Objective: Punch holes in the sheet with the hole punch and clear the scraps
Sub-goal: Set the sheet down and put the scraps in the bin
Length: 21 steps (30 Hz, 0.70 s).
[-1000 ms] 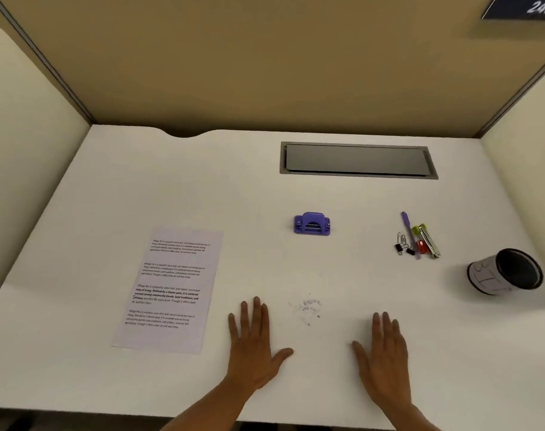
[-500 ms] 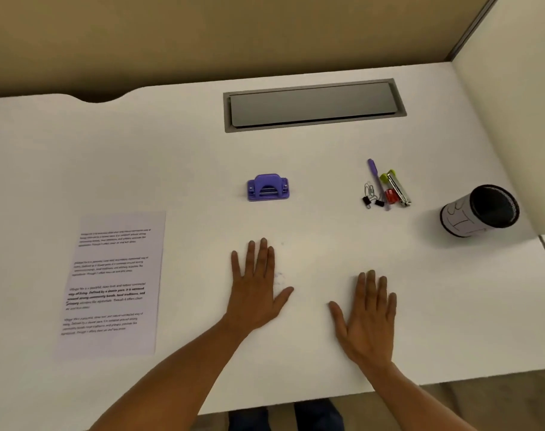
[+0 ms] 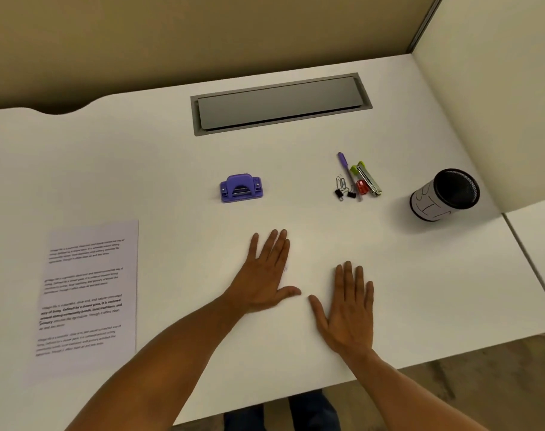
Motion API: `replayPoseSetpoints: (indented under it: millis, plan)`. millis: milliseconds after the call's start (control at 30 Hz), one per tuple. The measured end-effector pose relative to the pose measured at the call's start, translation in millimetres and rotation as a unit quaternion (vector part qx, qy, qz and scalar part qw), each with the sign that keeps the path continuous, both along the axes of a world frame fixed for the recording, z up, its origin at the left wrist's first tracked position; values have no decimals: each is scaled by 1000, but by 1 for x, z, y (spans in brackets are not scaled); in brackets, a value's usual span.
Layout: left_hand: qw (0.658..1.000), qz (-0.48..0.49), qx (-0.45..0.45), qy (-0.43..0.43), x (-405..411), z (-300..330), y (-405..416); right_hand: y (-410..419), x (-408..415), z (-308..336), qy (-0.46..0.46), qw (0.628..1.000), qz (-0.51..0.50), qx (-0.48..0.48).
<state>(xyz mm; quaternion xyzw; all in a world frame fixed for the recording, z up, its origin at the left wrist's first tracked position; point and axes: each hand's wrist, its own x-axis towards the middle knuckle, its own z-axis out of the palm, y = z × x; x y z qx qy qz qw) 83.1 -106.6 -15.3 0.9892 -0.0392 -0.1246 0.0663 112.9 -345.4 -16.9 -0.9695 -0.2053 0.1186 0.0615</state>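
A purple hole punch [image 3: 241,188] stands on the white desk [image 3: 171,169], beyond my hands. The printed sheet [image 3: 86,293] lies flat at the left, apart from the punch. My left hand [image 3: 266,275] rests palm down with fingers spread, over the spot where the paper scraps lay; only a faint speck shows at its right edge. My right hand [image 3: 349,309] also lies flat and spread, nearer the front edge. Neither hand holds anything.
A purple pen [image 3: 346,169], a stapler [image 3: 369,178], binder clips [image 3: 344,194] and a paper clip lie at the right. A black mesh cup [image 3: 445,194] lies on its side further right. A grey cable hatch [image 3: 280,104] is set into the desk's back.
The view has shifted down and right. My left hand slid forward and right over the scraps, which are now hidden. My right hand stayed flat.
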Motion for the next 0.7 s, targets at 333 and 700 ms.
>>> replayPoseSetpoints:
  millis: [333,700]
  plan:
    - [962,271,-15,24,-95,2,-15,1,0,1,8,997,77,22]
    - [973,231,10,-10,-59,-3,46,71,-21,0,9,948,318,16]
